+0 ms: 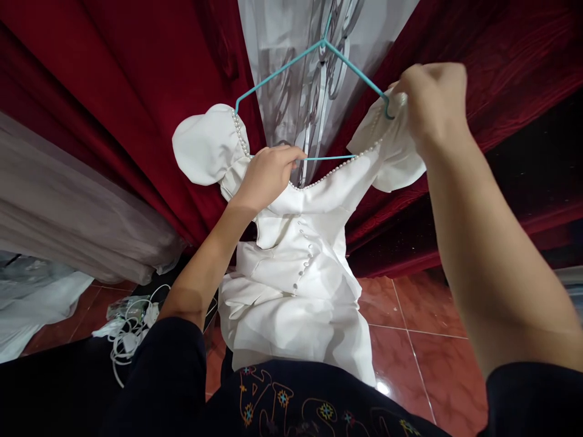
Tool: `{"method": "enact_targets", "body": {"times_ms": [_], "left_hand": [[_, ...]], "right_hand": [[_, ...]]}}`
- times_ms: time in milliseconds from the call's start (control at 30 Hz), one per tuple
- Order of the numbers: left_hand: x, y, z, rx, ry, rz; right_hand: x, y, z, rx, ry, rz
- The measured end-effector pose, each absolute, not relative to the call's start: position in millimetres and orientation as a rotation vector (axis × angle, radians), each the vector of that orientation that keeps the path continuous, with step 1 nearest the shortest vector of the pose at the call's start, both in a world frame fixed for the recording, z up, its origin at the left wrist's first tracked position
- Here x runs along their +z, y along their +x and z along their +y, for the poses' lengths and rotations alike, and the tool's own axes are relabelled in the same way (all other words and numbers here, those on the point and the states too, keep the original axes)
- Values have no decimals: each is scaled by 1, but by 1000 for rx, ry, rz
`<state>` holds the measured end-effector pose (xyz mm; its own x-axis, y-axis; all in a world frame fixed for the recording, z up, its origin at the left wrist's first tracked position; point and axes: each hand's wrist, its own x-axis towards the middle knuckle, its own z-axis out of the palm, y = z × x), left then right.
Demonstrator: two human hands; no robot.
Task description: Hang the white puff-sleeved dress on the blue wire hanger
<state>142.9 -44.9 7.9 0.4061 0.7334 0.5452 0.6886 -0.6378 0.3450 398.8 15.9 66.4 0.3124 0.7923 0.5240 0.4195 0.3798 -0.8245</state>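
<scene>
Dress (319,267): smooth cloth, soft sheen, edged w/ glossy, pearl-like beads (237,128). Hanger (323,42): smooth, plastic or coated wire, can't tell. Red curtain (113,91): cloth, slight sheen. Floor tiles (437,364): v. glossy. Wearer's shirt (300,388): matt cloth w/ embroidery.

The dress (319,261) before you is white, with pearly beads (328,175) along its upper edge; the hanger (323,42) is turquoise, the curtains (136,73) deep red, the floor tiles (437,358) mottled red, your dark shirt (305,382) patterned with multicoloured flowers (283,397).
</scene>
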Motion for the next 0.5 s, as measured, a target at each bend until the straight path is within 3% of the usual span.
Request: {"method": "enact_targets", "body": {"times_ms": [100, 300, 400, 500], "left_hand": [[7, 143, -44, 1034, 2627, 1358], [2, 150, -43, 1076, 2606, 1360], [2, 155, -44, 1062, 2598, 1371], [3, 155, -49, 1031, 2580, 1348]], "right_hand": [[57, 401, 21, 480, -1100, -1168], [18, 385, -14, -300, -682, -1521], [-15, 367, -28, -207, -781, -1977], [-43, 351, -30, -206, -939, -1986]]}}
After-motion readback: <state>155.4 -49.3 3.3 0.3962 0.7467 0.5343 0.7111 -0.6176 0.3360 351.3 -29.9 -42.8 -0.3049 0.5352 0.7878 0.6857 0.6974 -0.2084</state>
